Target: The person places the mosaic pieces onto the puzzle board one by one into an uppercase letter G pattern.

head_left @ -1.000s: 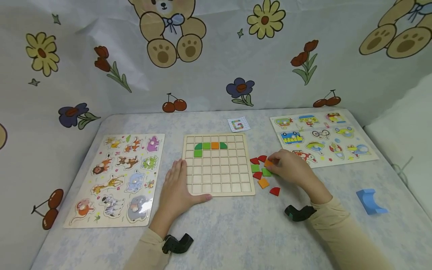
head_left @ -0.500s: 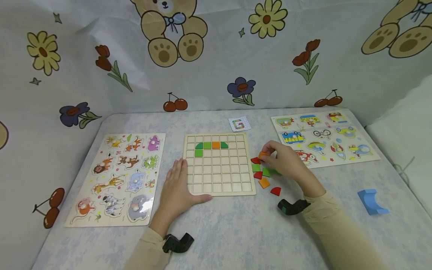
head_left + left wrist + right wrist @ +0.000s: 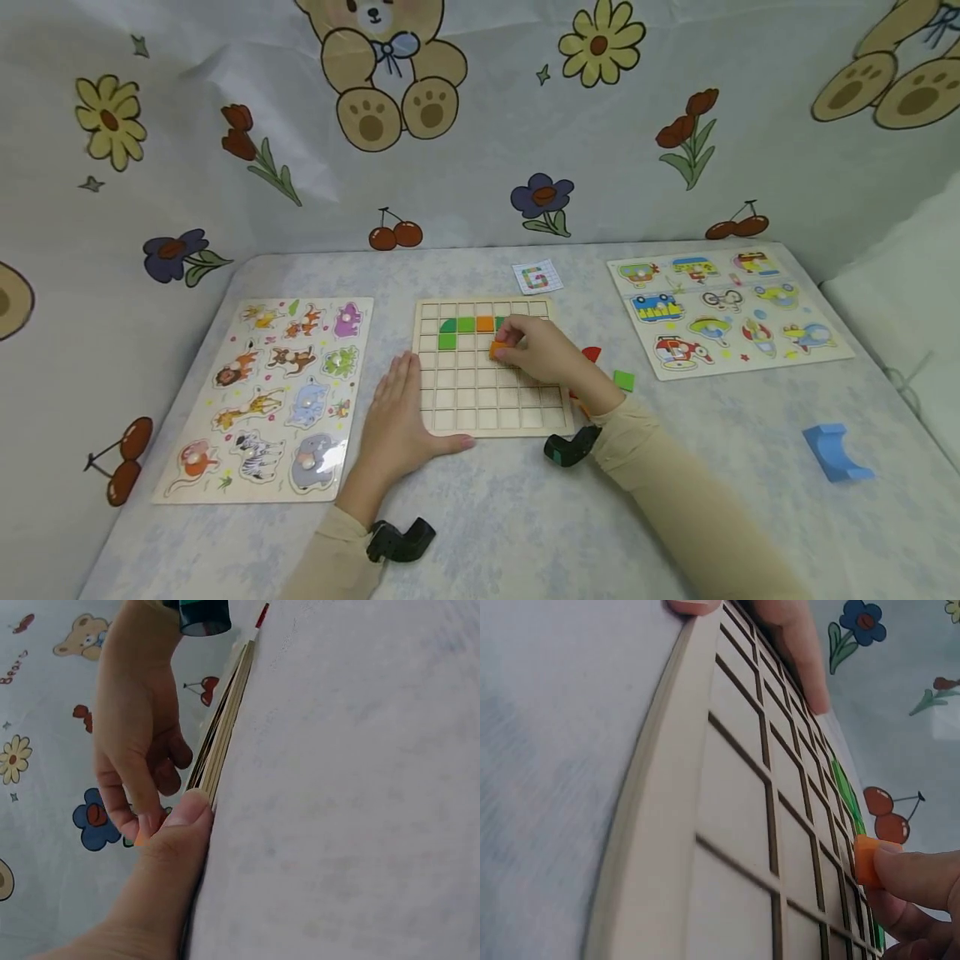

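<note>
My right hand [image 3: 546, 350] pinches an orange square tile [image 3: 866, 861] between thumb and fingers over the wooden grid board [image 3: 459, 398]. In the right wrist view the tile is tilted, close to the grid. Along the upper part of the board lie a green quarter-round piece [image 3: 447, 326], green squares [image 3: 466, 325] and an orange square [image 3: 485, 324]; my right hand partly covers another green piece there. My left hand [image 3: 397, 421] rests at the board's left side with straight fingers, its thumb [image 3: 176, 832] along the near edge.
Loose pieces lie right of the board, among them a red piece [image 3: 592, 353] and a green square [image 3: 624, 381]; my right forearm hides others. A pattern card [image 3: 537, 277] lies behind. Animal [image 3: 270, 400] and vehicle [image 3: 731, 312] puzzles flank the board. A blue curved block [image 3: 834, 452] is far right.
My right hand has lifted the orange square tile from the loose pieces and carried it left over the board. My left hand has stayed at the board's edge.
</note>
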Demonstrator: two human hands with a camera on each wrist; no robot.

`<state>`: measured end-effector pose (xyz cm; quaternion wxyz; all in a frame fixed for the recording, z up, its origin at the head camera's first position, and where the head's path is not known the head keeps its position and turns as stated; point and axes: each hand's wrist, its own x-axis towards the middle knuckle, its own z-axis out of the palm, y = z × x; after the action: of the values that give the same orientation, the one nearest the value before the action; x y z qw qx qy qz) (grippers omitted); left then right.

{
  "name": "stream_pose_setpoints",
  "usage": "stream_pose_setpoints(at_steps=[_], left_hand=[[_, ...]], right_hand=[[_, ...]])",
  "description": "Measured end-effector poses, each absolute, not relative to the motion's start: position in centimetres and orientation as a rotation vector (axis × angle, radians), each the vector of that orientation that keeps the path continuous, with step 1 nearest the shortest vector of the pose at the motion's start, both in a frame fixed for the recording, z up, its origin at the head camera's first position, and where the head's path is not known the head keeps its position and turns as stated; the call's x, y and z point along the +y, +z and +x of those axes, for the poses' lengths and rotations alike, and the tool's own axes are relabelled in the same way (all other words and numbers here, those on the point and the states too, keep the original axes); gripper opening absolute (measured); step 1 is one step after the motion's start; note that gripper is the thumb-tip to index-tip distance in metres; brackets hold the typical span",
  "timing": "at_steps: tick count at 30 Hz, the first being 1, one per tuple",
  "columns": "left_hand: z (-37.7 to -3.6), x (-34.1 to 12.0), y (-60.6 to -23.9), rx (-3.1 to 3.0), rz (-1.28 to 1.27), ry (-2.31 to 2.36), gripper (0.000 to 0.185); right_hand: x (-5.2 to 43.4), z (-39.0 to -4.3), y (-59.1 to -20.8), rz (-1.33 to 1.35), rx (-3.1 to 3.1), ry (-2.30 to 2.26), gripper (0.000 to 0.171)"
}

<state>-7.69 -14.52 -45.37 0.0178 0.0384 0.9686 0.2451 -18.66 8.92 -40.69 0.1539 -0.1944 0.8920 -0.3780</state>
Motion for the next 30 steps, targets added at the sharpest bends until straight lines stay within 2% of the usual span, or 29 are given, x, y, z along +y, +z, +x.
stream_pose_setpoints(at_steps=[13,23,28,30], left_hand=[[-7.9,-15.3,-45.1,2.989,0.179,0.714,0.15],[-7.6,-15.3,-45.2,3.009,0.184,0.743,0.146],[-7.7,-15.3,-45.2,2.994,0.164,0.732,0.146],[-7.7,-15.3,-45.3,2.988,0.154,0.726,0.146]], right_hand=[[2.9,-18.7,-41.3,-0.672,2.577,-1.034,0.012],[1.4,-17.6,-41.0,-0.746,2.714,-0.869,0.005],[2.1,-17.0,-40.8,-0.818,2.742,-0.727,0.023],[2.7,-16.7,-40.6,-0.847,2.726,-0.703,0.024]])
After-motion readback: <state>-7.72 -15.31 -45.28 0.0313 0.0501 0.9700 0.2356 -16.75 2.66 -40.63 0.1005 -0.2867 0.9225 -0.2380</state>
